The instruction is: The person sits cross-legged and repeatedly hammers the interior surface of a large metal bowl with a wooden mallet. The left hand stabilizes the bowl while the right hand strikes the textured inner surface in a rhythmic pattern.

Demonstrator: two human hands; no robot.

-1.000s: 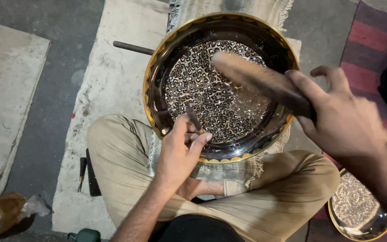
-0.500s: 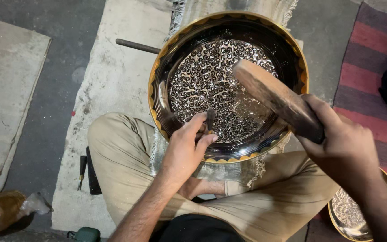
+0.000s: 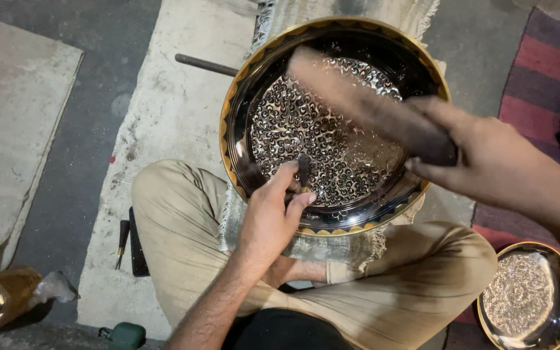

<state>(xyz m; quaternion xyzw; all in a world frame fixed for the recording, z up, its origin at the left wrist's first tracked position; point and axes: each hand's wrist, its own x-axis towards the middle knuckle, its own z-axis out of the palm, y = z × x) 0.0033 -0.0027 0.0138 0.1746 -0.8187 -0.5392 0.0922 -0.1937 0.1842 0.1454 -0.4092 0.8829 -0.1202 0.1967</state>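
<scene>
A large round metal tray (image 3: 241, 97) with a gold and black rim and a finely engraved centre rests on my crossed legs. My left hand (image 3: 270, 217) is closed around a small dark chisel (image 3: 304, 170), whose tip stands on the engraved surface near the tray's front edge. My right hand (image 3: 487, 162) grips a long wooden mallet (image 3: 358, 104), blurred with motion, raised over the middle of the tray and angled up to the left.
A smaller engraved bowl (image 3: 529, 295) lies on the striped rug at the lower right. A metal rod (image 3: 205, 65) lies on the pale mat behind the tray. A small tool (image 3: 122, 240) and a flat dark piece lie by my left knee. A green object (image 3: 124, 335) sits at the bottom.
The mallet has swung: its head dropped toward the chisel half a second ago and is now lifted and further left. My left hand stayed on the chisel.
</scene>
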